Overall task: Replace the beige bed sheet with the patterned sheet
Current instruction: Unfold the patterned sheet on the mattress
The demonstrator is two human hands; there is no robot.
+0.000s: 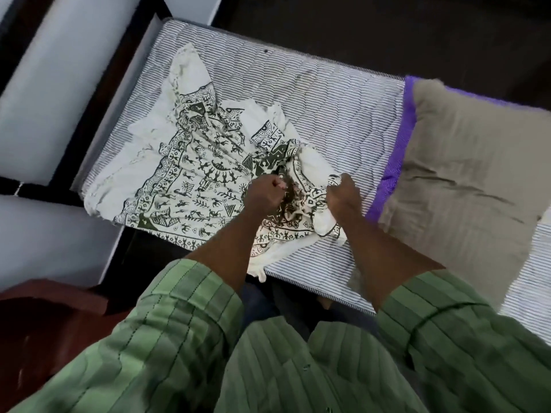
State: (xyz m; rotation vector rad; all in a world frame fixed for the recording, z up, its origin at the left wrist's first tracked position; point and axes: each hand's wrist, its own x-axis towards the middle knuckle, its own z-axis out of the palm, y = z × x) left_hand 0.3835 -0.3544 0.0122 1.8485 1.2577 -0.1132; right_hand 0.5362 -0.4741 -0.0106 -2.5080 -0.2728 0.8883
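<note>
A white patterned sheet [196,177] with dark green figures lies bunched and partly spread on the bare striped mattress [328,93]. My left hand [264,193] grips a gathered fold of it near the mattress's front edge. A little to the right, my right hand [343,190] grips another bunch of the same sheet. A beige cloth [465,180], which may be the beige sheet or a pillow, lies crumpled at the right end of the bed, over a purple layer [396,165].
The bed stands on a dark floor [387,28]. White panels [50,93] with dark frames run along the left. A reddish-brown wooden piece [44,329] sits at the lower left. My green striped sleeves fill the bottom of the view.
</note>
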